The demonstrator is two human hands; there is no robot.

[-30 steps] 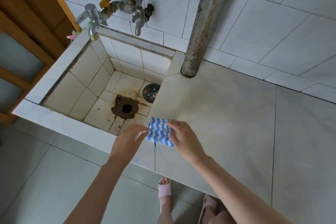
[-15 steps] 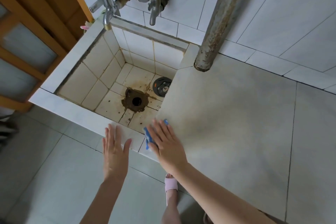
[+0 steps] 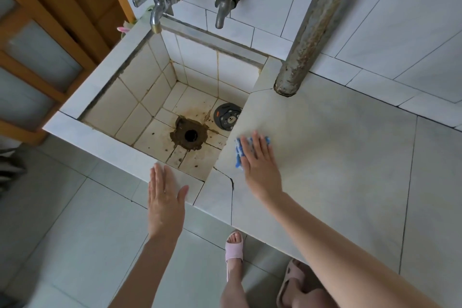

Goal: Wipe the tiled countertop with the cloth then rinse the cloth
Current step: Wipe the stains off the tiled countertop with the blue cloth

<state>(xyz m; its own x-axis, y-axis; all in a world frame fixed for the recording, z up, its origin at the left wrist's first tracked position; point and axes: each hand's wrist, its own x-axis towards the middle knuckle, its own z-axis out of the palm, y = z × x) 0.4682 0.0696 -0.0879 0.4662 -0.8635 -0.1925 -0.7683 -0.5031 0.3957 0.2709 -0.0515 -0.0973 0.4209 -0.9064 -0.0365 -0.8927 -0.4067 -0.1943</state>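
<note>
Two hands are in view, both with straight fingers. The right hand lies flat on the blue-and-white striped cloth, pressing it onto the tiled desk near the desk's left edge, just beside the sink. Its grip is open, with nothing curled round the cloth, which shows only past the fingertips and along the thumb side. The left hand is spread palm down, its grip holding nothing, with its fingertips over the sink's front rim; whether it touches the rim I cannot tell.

In the sink's stained floor is a dark drain hole, and near it lies a round grey cover with a bear face. A chrome tap and a duller tap stick out of the wall above the sink. A rusty pipe rises from the desk's back corner. Below, a foot in a pink slipper stands on the floor.
</note>
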